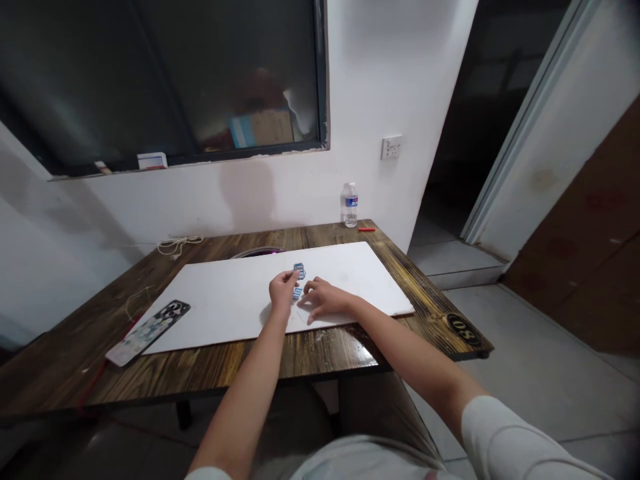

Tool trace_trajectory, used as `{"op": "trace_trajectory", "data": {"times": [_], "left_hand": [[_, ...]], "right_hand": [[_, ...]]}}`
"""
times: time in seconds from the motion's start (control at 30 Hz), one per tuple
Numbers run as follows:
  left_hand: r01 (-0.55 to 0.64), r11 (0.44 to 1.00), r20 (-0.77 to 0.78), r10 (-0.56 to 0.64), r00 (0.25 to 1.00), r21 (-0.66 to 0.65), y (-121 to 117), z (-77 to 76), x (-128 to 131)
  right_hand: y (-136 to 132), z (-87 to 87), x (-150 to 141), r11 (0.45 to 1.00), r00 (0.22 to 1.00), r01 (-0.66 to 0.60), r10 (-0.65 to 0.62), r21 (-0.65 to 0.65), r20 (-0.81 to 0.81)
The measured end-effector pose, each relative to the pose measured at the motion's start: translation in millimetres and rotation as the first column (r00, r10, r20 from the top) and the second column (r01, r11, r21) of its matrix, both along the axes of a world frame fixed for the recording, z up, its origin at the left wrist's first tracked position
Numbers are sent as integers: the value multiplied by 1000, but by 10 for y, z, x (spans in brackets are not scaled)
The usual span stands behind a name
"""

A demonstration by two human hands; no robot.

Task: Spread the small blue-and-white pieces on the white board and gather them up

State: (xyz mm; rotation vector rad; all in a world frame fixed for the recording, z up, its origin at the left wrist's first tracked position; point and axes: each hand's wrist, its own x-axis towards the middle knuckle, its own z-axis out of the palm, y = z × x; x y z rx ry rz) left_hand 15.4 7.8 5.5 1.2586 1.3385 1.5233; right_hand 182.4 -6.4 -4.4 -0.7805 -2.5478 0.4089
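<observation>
Over the middle of a white board (220, 300), my left hand (283, 291) pinches a small blue-and-white striped piece (300, 272) between thumb and fingers. What exactly the piece is, I cannot make out. Another blue-and-white striped piece (297, 293) lies on the board between my two hands, close to the left fingers. To its right, my right hand (327, 299) is held palm down with fingers bent and apart. Nothing shows in that hand, and its fingertips are at or just over the board.
The board lies on a dark wooden table (320, 357). A patterned phone case (150, 333) overlaps its left edge. Behind are a coiled white cable (180, 245), a round rim (257, 253) partly under the board, a plastic bottle (351, 208) and a red pen-like stick (367, 229).
</observation>
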Motion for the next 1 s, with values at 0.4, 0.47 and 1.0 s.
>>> {"op": "trace_trajectory", "data": {"times": [0.4,0.47,1.0], "left_hand": [[1,1000,7,-1,1000,-6,28,-28,9],[0,1000,4,0,1000,-3,27,-26,9],[7,1000,-32,-7,999,1,56,-60,-2]], "right_hand": [[-43,49,-106,994,995,40,-49,102,88],[-49,60,-116,993,995,44,-53,106,87],[10,-36,-163,997,1000,-18,20,80,-23]]}}
